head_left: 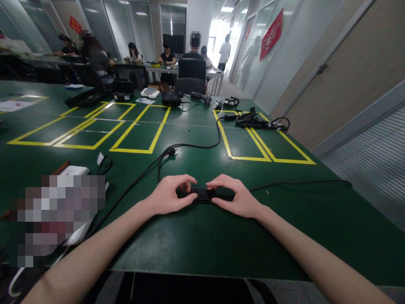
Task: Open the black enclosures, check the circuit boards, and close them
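Note:
A black power adapter lies flat on the green table in front of me, its length running left to right. The thumb and fingers of my left hand curl round its left end. At the other end, my right hand grips it in the same way. A thin black cable runs off to the right from behind my right hand. Beyond my left hand, a cable with a black plug rests on the table. The adapter's ends are partly hidden by my fingers.
Yellow tape rectangles mark the green table. A bundle of black cables sits at the far right. A blurred-out object on a white device is at my left. Several people sit at a table behind.

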Available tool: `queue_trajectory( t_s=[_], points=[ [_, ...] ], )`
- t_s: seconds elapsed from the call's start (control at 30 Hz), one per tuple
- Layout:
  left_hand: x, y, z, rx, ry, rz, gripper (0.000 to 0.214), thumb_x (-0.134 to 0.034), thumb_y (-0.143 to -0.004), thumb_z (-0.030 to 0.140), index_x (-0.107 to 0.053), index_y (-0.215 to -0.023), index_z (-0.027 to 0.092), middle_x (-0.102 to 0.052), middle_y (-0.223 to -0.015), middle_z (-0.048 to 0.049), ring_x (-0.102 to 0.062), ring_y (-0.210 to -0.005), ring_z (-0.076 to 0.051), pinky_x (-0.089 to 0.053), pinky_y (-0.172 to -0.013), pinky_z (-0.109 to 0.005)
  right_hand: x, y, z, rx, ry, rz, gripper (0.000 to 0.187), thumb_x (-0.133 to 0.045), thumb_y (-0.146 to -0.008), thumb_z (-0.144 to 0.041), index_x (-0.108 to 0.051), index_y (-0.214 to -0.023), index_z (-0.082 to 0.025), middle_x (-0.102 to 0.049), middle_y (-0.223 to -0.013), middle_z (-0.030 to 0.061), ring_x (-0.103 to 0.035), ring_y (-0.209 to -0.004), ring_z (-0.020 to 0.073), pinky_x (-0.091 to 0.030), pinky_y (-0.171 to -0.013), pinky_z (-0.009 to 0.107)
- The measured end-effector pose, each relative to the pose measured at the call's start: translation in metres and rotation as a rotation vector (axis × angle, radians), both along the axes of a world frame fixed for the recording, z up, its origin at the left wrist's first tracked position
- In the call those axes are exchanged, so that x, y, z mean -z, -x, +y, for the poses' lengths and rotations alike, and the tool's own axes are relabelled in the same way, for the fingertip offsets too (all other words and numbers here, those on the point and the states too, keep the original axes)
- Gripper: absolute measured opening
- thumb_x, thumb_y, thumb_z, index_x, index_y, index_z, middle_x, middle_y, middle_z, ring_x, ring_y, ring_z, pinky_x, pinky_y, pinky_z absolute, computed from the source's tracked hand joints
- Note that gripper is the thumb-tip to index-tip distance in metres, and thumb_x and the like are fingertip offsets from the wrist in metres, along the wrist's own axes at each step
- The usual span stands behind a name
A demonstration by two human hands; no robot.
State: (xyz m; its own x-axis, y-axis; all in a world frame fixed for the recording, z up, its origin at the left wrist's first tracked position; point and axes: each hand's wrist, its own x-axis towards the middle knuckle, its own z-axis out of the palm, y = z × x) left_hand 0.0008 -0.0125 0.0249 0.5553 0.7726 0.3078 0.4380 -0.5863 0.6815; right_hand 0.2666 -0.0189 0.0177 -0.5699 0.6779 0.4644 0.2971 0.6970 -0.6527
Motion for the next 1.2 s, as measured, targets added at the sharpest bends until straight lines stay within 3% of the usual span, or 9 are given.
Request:
queue_trajectory(
  t_s=[0.2, 0.33, 0.5, 0.67, 0.8, 1.0, 1.2],
  points=[
    [0.002, 0.002, 0.001, 0.109, -0.133, 0.224, 0.055, -0.086, -0.076, 0.042, -0.069, -0.125, 0.021, -0.070, -0.095, -0.0033, -0.067, -0.086, -0.021, -0.051, -0.075, -0.029, 0.007, -0.002, 0.001, -0.032, -0.044, -0.094, 0.039, -0.076, -0.085, -0.022, -0.070, -0.124, -0.022, -0.072, -0.117, 0.0116, -0.068, -0.107, 0.0244, -0.058, -0.093, 0.042],
    [0.005, 0.000, 0.000, 0.098, -0.152, 0.258, 0.039, -0.076, -0.085, 0.033, -0.070, -0.121, 0.020, -0.070, -0.097, -0.0045, -0.067, -0.088, -0.021, -0.053, -0.080, -0.030, 0.012, -0.003, 0.001, -0.052, -0.064, -0.197, 0.047, -0.075, -0.084, -0.020, -0.067, -0.130, -0.025, -0.071, -0.121, 0.0110, -0.069, -0.108, 0.0246, -0.058, -0.094, 0.041],
    [0.006, -0.005, -0.001, 0.053, -0.188, 0.245, 0.037, -0.067, -0.091, 0.034, -0.069, -0.124, 0.018, -0.068, -0.109, -0.0083, -0.067, -0.094, -0.023, -0.055, -0.083, -0.034, 0.010, -0.001, 0.002, 0.028, -0.139, -0.319, 0.049, -0.072, -0.087, -0.024, -0.063, -0.136, -0.023, -0.072, -0.115, 0.0116, -0.068, -0.100, 0.0261, -0.058, -0.087, 0.042],
    [0.008, -0.011, -0.001, 0.029, -0.240, 0.335, 0.035, -0.074, -0.087, 0.036, -0.067, -0.116, 0.018, -0.070, -0.106, -0.0088, -0.066, -0.098, -0.027, -0.054, -0.086, -0.038, 0.008, 0.004, 0.001, 0.050, -0.185, -0.406, 0.041, -0.065, -0.094, -0.028, -0.063, -0.134, -0.021, -0.072, -0.112, 0.0130, -0.068, -0.099, 0.0269, -0.057, -0.086, 0.041],
    [0.009, -0.011, 0.002, 0.075, -0.265, 0.384, 0.018, -0.065, -0.097, 0.033, -0.066, -0.108, 0.019, -0.072, -0.098, -0.0065, -0.067, -0.091, -0.024, -0.050, -0.081, -0.035, 0.004, 0.007, -0.002, 0.053, -0.146, -0.462, 0.031, -0.061, -0.099, -0.033, -0.064, -0.126, -0.019, -0.074, -0.108, 0.0126, -0.071, -0.096, 0.0263, -0.056, -0.084, 0.039],
    [0.000, -0.008, 0.001, 0.175, -0.219, 0.366, 0.021, -0.061, -0.099, 0.040, -0.064, -0.094, 0.019, -0.070, -0.087, -0.0037, -0.066, -0.081, -0.021, -0.046, -0.075, -0.031, -0.002, 0.005, -0.007, 0.025, -0.120, -0.502, 0.027, -0.060, -0.102, -0.039, -0.066, -0.119, -0.019, -0.077, -0.101, 0.0104, -0.074, -0.089, 0.0244, -0.054, -0.079, 0.034],
    [-0.004, -0.008, -0.001, 0.185, -0.177, 0.344, 0.029, -0.057, -0.101, 0.046, -0.063, -0.089, 0.020, -0.068, -0.080, -0.0026, -0.065, -0.075, -0.019, -0.045, -0.070, -0.029, -0.004, 0.004, -0.010, 0.048, -0.139, -0.499, 0.026, -0.062, -0.100, -0.040, -0.067, -0.115, -0.020, -0.077, -0.097, 0.0089, -0.073, -0.084, 0.0234, -0.050, -0.074, 0.031]
  ],
)
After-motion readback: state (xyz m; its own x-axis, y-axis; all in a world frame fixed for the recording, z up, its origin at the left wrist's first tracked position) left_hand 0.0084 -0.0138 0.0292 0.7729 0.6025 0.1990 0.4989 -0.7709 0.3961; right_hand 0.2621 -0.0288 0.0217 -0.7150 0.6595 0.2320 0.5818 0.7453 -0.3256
